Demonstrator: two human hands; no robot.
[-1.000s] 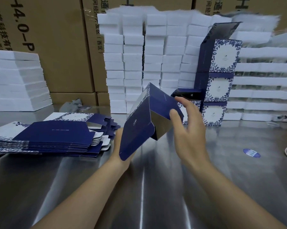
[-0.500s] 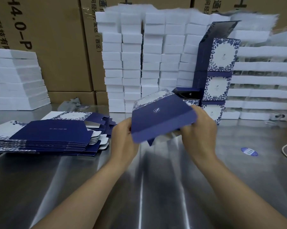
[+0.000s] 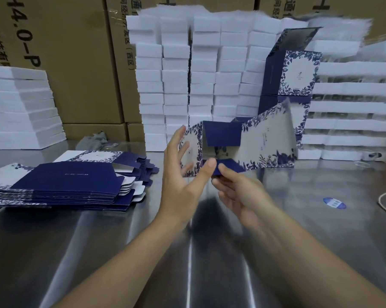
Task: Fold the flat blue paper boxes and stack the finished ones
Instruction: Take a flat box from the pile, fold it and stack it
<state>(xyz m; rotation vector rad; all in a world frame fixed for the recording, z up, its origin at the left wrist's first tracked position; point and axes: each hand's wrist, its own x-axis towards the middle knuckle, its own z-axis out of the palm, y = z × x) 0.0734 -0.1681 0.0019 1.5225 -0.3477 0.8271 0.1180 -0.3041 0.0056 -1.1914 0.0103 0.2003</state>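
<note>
Far to the left of the half-opened box that you hold above the steel table, a block of white foam sheets sits in front of the brown cartons. Closer to the box, also on its left and lower, the pile of flat boxes lies on the table with blue faces up and flaps fanned out toward the box. A grey rag lies behind that pile.

Your left hand is at the box's left end. Its fingers are straight and spread against the flower-patterned panel, and the thumb tip touches the low blue flap at the open front. The box is in the air, opened into a sleeve with its open end facing you. Its long pale side runs off to the right, blurred. Your right hand is just below the box's middle and pinches that lower blue flap, thumb on top and fingers curled beneath.

Behind the box stands a wall of white foam blocks. Behind its right end rises the stack of finished boxes, the top one with its lid up. The box hides the lower part of the stack. Right of the box and lower, a blue oval sticker lies on the table. Farther right, a loop of cord lies at the frame edge.
</note>
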